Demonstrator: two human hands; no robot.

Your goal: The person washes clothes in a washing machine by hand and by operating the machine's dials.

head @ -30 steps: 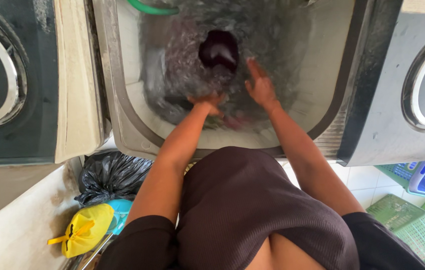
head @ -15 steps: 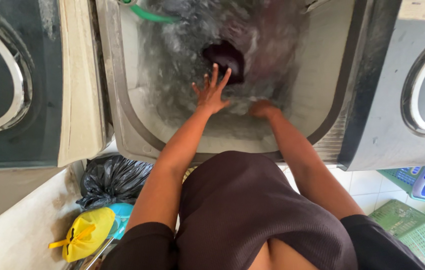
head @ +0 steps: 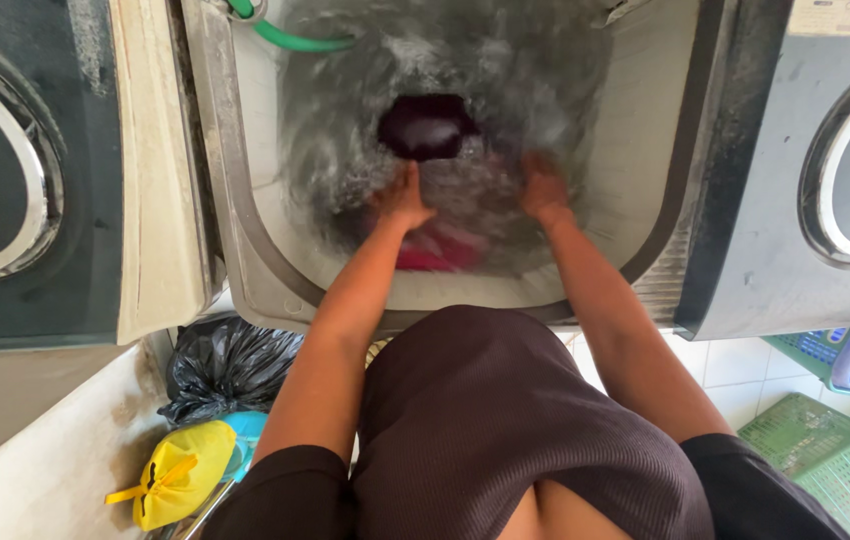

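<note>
My left hand (head: 402, 200) is down in the churning water now, fingers together and pointing forward, pressed onto the wet laundry (head: 445, 190); half a second ago it was lifted above the surface with fingers spread. I cannot tell whether it grips cloth, since foam and blur hide the fingertips. My right hand (head: 543, 190) has moved a little farther into the tub (head: 245, 200) and sits at the water's surface, blurred, so I cannot tell if it is closed on anything. Between the two hands a red garment (head: 435, 255) has come up near my side of the tub; it was not visible before. The dark cloth (head: 427, 125) bulging out of the water lies just beyond my left hand, shifted slightly left. A green hose (head: 295, 40) curves over the tub's far left corner, as before.
</note>
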